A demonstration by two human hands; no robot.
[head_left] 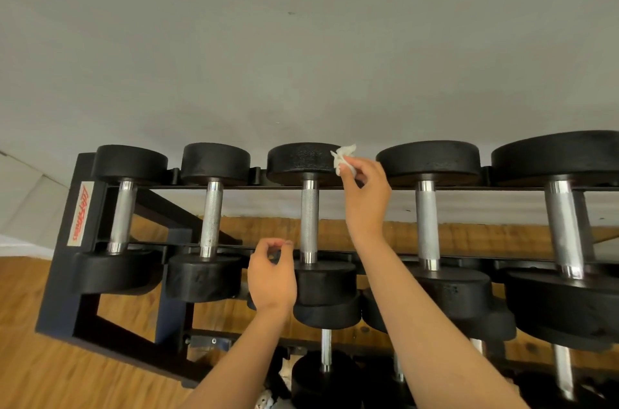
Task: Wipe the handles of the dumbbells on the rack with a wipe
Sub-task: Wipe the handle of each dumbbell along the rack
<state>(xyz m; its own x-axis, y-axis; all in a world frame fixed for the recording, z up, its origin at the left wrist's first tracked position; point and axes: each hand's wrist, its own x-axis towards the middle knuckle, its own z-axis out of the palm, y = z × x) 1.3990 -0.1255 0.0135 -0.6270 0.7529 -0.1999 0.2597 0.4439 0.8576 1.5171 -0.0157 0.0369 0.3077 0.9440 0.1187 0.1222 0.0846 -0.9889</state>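
Several black dumbbells with knurled silver handles lie across the top tier of a black rack (63, 261). My right hand (366, 194) pinches a crumpled white wipe (343, 157) against the far head of the middle dumbbell (303, 162), just right of its handle (308, 219). Lower down, my left hand (272, 274) hovers with loosely curled fingers and holds nothing, left of that dumbbell's near head (326, 281). Two more handles stand to the left (211, 217) and two to the right (427, 224).
A grey wall rises right behind the rack. Wooden floor (40, 358) shows at the lower left. A lower tier holds more dumbbells (326, 375) beneath my arms. The largest dumbbell (566, 227) sits at the far right of the top tier.
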